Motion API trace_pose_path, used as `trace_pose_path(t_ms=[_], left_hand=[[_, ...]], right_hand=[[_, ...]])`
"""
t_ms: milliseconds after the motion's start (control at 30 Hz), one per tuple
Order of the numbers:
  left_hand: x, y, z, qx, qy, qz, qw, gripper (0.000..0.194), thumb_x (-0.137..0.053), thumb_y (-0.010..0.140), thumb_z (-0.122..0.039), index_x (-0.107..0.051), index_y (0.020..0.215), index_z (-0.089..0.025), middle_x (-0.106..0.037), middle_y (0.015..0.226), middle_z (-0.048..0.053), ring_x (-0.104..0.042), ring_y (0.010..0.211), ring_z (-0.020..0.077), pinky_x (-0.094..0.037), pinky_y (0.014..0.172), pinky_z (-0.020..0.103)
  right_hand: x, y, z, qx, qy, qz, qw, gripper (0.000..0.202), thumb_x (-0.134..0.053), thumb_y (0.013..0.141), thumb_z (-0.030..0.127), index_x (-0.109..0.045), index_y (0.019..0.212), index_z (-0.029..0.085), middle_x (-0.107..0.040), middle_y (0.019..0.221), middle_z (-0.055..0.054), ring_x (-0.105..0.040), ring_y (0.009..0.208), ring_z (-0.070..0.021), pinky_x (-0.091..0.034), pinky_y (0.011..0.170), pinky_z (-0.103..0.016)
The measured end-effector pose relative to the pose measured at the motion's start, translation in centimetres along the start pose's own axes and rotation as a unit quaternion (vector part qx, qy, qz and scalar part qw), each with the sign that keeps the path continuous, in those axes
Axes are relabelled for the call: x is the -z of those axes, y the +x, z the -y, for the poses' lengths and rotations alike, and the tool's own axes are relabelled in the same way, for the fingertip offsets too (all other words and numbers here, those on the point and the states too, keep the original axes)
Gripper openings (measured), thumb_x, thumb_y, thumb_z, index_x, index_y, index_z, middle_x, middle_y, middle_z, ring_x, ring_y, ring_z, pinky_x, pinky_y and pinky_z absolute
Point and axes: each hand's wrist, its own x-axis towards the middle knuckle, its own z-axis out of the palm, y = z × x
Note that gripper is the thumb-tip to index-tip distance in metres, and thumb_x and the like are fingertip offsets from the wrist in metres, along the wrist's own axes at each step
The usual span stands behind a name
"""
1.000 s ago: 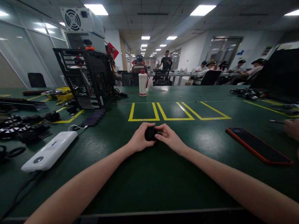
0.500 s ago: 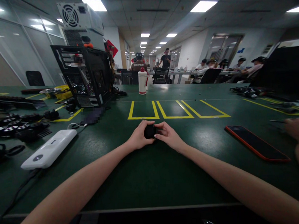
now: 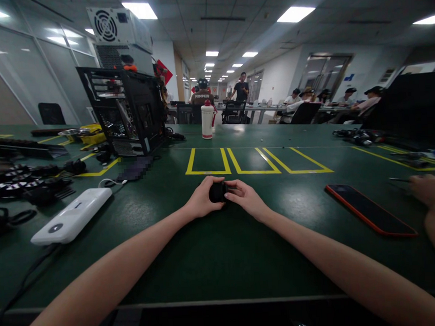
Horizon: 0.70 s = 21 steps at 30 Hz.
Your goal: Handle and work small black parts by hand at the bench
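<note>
Your left hand (image 3: 201, 201) curls around a small black object (image 3: 217, 192), thumb below and fingers above, clamped on it. Your right hand (image 3: 245, 198) meets its right side with thumb and fingertips; whether these pinch it or only touch cannot be told. The object sits between both hands, just short of the yellow tape (image 3: 208, 173) beyond them.

Support the object with the left hand and work with the right fingertips alone. Apply light, even pressure; avoid twisting both wrists at once. Use the bare table (image 3: 223, 261) under your hands as a backstop against drops.

Note: your fingers cover the object's edges, and its dark surface hides detail. Contact with the table is unclear. Well right of your hands, beyond the phone (image 3: 370, 210), another person's hand (image 3: 431, 189) holds a thin tool (image 3: 399, 179), too blurred to identify.
</note>
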Motion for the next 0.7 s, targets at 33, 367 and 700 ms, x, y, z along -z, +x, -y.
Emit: trace_pose_path(t_ms=[33,367,700], left_hand=[[0.0,-0.01,0.01,-0.001,-0.003,0.0,1.0,0.06,-0.066,0.06,-0.016,-0.042,0.115,-0.02,-0.048,0.111,0.008,-0.049,0.102,0.0247,-0.043,0.085,0.041],[-0.29,0.15,0.52,-0.008,-0.01,-0.002,1.0,0.059,-0.066,0.06,-0.016,-0.042,0.114,-0.02,-0.048,0.111,0.008,-0.048,0.105,0.0255,-0.04,0.088,0.042],[-0.16,0.16,0.51,0.001,-0.005,0.008,1.0,0.061,-0.066,0.061,-0.017,-0.04,0.116,-0.021,-0.047,0.113,0.009,-0.049,0.103,0.0254,-0.039,0.089,0.045]], right_hand=[[0.0,-0.04,-0.02,0.008,0.006,0.003,1.0,0.032,-0.061,0.07,0.02,-0.049,0.1,0.02,-0.055,0.107,-0.004,-0.053,0.104,-0.018,-0.041,0.094,-0.038],[-0.03,0.19,-0.4,0.033,0.012,-0.01,0.999,0.022,-0.058,0.073,0.025,-0.052,0.094,0.021,-0.056,0.098,-0.002,-0.056,0.096,-0.0157,-0.041,0.091,-0.037],[0.06,0.02,-0.08,0.025,0.017,0.011,0.999,0.034,-0.064,0.067,0.017,-0.051,0.098,0.021,-0.054,0.105,-0.004,-0.053,0.104,-0.0195,-0.04,0.093,-0.04]])
